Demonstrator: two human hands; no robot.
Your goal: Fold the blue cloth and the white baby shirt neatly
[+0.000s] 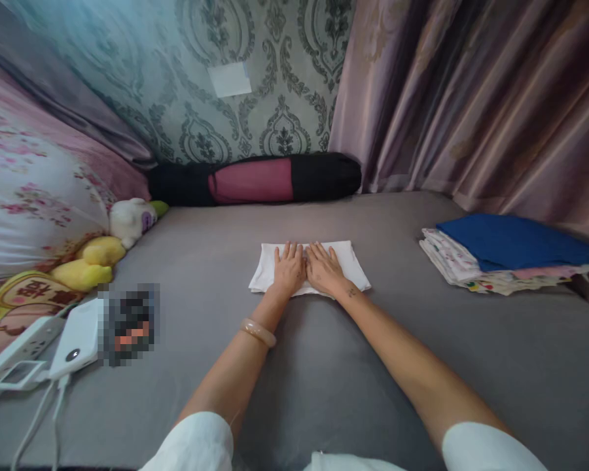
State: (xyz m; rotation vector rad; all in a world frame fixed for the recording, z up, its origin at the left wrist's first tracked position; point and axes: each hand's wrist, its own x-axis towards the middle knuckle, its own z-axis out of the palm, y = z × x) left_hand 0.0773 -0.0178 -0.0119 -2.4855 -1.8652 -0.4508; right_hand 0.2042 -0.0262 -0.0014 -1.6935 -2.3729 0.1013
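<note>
Here we log the scene as seen from the head camera, item by item.

Item one: a folded white cloth [346, 261], lying flat on the grey bed sheet [324, 366], straight ahead of us and near the middle of the bed. Its long axis runs left to right across our view; its short axis points away from us toward the wall.

Item two: our left hand [289, 268], palm down, fingers extended and close together, pressed flat on the left-centre of the cloth. It grips nothing; it only bears on the fabric. A pale bangle [258, 331] sits on that wrist.

Item three: our right hand [325, 268], likewise flat, open and palm down, on the centre of the cloth. The two hands lie side by side, thumbs touching or nearly so, at the cloth's midline. Neither is nearer than the other; more uncovered cloth shows beyond the right hand than the left.

Item four: a stack of folded laundry [466, 268] with a blue piece [515, 242] on top, well apart to our right, nearer the right arm.

Item five: a black and maroon roll bag [255, 180] against the wall, beyond the cloth.

Item six: plush toys [98, 258] and a floral quilt [34, 196] at far left.

Item seven: a white charging device [76, 340] with cables, near left.

Item eight: a mauve curtain [471, 98] along the right side.
</note>
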